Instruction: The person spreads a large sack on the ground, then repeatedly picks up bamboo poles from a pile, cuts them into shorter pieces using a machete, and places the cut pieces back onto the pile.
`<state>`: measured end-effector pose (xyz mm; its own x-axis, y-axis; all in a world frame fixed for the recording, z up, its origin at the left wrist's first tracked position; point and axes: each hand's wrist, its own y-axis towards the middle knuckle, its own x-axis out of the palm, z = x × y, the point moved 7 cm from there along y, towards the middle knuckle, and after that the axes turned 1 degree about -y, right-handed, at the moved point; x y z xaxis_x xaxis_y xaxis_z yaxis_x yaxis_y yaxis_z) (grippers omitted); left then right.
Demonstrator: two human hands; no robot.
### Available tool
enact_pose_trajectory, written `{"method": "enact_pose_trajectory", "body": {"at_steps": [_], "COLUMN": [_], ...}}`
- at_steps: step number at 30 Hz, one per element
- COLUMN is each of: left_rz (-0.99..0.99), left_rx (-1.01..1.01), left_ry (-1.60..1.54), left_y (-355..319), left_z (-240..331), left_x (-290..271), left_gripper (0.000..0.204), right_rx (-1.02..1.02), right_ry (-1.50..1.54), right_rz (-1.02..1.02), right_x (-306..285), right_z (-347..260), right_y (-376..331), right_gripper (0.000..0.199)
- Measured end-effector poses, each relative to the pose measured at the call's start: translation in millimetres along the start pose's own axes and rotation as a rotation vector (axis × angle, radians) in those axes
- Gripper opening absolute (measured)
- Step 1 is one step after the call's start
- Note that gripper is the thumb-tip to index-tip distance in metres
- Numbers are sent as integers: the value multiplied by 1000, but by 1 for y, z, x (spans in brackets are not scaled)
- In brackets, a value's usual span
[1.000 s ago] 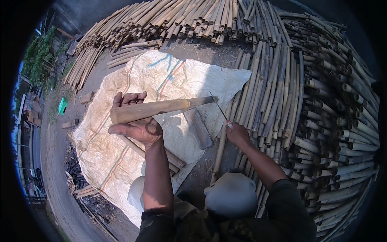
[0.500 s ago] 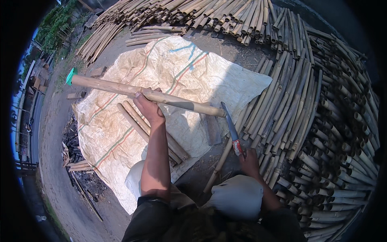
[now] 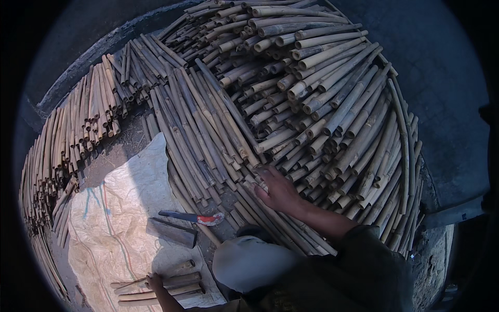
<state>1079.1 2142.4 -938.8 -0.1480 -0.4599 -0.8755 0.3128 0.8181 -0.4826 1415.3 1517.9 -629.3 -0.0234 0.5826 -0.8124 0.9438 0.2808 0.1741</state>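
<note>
At the lower left, my left hand [image 3: 155, 282] is closed around a bamboo pole [image 3: 180, 268], low over the white woven sheet [image 3: 93, 260]. More cut bamboo pieces [image 3: 176, 292] lie right beside it. My right hand [image 3: 278, 191] is stretched out over the stacked poles [image 3: 236, 148], fingers apart and thumb out, with nothing visible in it. Between the two hands a knife [image 3: 192, 217] with a red and white handle lies next to a dark wooden block [image 3: 171, 232], at the sheet's edge.
A large heap of bamboo poles [image 3: 343, 119] fills the right side, cut ends facing me. Another row of poles [image 3: 88, 114] runs along the far left. Dark ground and a low ledge [image 3: 93, 52] lie behind them. My knee [image 3: 254, 262] is close to the knife.
My view has swung right toward the heap. The knife has left my right hand, which now reaches to the poles. My left hand has lowered its pole to the pieces on the sheet.
</note>
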Motion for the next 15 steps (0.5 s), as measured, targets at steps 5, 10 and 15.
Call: {"method": "enact_pose_trajectory", "body": {"at_steps": [5, 10, 15], "left_rz": [-111, -83, -76], "left_rx": [78, 121, 167], "left_ry": [128, 197, 204], "left_y": [-21, -37, -46], "left_z": [59, 104, 133], "left_x": [53, 47, 35], "left_gripper": [75, 64, 53], "right_rx": [141, 763, 970], "right_ry": [-326, -648, -605], "right_rz": [390, 362, 191], "right_x": [-149, -224, -219], "right_z": [22, 107, 150], "right_y": [2, -21, -43], "right_gripper": [46, 61, 83]}}
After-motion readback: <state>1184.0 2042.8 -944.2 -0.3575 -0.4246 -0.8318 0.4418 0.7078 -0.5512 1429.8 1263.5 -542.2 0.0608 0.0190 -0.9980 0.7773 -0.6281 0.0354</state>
